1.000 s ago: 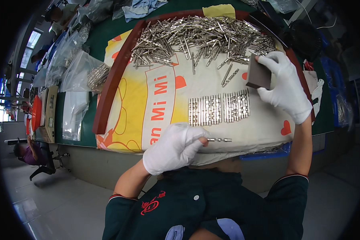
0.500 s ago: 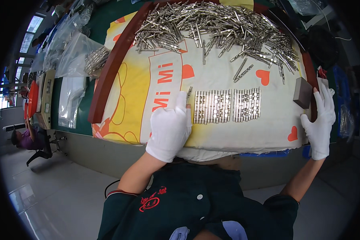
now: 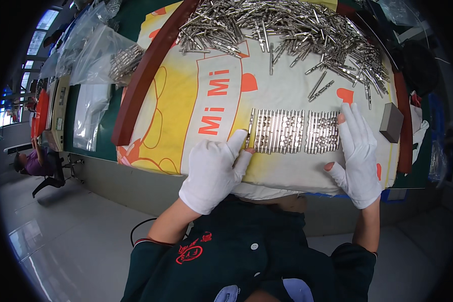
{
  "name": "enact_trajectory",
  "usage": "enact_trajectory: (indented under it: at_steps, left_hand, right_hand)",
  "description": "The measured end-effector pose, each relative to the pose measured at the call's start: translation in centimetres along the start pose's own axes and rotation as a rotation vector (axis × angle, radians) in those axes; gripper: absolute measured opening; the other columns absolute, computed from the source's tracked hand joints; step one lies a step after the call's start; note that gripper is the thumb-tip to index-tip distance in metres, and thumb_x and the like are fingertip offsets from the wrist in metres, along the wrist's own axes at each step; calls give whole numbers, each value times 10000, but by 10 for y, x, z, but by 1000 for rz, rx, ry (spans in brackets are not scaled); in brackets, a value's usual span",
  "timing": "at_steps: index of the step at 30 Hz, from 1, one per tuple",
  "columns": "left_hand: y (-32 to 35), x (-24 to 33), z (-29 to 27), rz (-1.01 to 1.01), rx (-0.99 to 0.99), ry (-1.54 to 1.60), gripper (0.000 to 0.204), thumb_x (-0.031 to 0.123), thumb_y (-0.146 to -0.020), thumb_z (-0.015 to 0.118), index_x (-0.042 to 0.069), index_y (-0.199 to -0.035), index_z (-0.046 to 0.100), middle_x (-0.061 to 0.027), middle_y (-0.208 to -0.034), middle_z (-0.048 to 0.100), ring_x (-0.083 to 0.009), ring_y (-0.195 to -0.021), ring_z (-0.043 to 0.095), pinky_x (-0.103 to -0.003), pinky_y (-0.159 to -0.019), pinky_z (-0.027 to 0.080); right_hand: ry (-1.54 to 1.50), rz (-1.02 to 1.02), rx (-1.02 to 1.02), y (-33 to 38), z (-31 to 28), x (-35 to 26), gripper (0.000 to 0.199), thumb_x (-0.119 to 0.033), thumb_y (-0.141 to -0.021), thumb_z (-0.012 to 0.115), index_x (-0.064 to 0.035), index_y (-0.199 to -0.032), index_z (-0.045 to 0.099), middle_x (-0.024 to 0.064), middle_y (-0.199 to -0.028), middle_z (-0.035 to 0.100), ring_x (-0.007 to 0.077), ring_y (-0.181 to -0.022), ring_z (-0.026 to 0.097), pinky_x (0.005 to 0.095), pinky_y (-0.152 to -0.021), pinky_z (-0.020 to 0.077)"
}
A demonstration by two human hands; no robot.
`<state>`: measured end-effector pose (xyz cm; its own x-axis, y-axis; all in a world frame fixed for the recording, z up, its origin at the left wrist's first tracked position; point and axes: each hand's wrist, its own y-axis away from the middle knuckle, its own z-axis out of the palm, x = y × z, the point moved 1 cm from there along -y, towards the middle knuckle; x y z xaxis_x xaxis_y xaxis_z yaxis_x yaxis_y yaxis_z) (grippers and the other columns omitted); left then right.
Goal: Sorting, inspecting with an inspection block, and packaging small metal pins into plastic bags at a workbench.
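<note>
My left hand [image 3: 209,173], in a white glove, has its thumb and index finger closed on the lower part of a slim metal pin [image 3: 251,117]. That pin stands lengthwise just left of a neat row of similar shiny pins [image 3: 282,131], with a narrow gap between. A second, shorter row of pins [image 3: 321,132] lies to its right. Beside that row's right end is my right hand [image 3: 358,156], also gloved, its fingers stretched and the thumb apart, holding nothing. Bare fingertips poke out of both gloves.
A large loose heap of metal pins [image 3: 287,25] covers the far side of the printed cloth [image 3: 186,116]. Red-brown rails [image 3: 148,83] border it. A grey block [image 3: 391,123] is at right, bagged pins [image 3: 126,63] at left. Another person [image 3: 38,163] sits far left.
My right hand has come left from the grey block to the end of the shorter row. My left hand has brought its pin upright beside the longer row. The whole view has shifted slightly.
</note>
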<state>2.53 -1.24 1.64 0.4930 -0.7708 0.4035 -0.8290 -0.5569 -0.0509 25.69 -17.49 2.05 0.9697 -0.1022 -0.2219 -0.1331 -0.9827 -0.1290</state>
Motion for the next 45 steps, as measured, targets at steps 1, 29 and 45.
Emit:
enact_trajectory:
  at_steps: [1, 29, 45]
  left_hand:
    - [0, -2, 0, -2, 0, 3, 284, 151, -830, 681, 25, -1075, 611, -89, -528, 525, -285, -504, 521, -376, -556, 418]
    - [-7, -37, 5, 73, 232, 25, 201, 101, -792, 665, 102, -986, 612, -89, -588, 523, -283, -564, 535, -393, -573, 408]
    - [-4, -43, 9, 86, 287, 24, 246, 46, -773, 678, 96, -1010, 634, -64, -633, 544, -259, -579, 534, -370, -598, 412]
  right_hand:
    - [1, -1, -3, -1, 0, -2, 894, -617, -849, 500, 43, -1426, 322, 252, -1455, 347, 441, -1347, 328, 492, -1104, 257]
    - [-112, 120, 403, -18, 9, -1, 280, 58, -743, 643, -74, -991, 642, 61, -805, 565, 263, -791, 535, 387, -721, 420]
    - [16, 21, 354, -28, 17, 12, 211, -9, -705, 693, -86, -897, 650, 55, -818, 544, 262, -789, 517, 381, -660, 407]
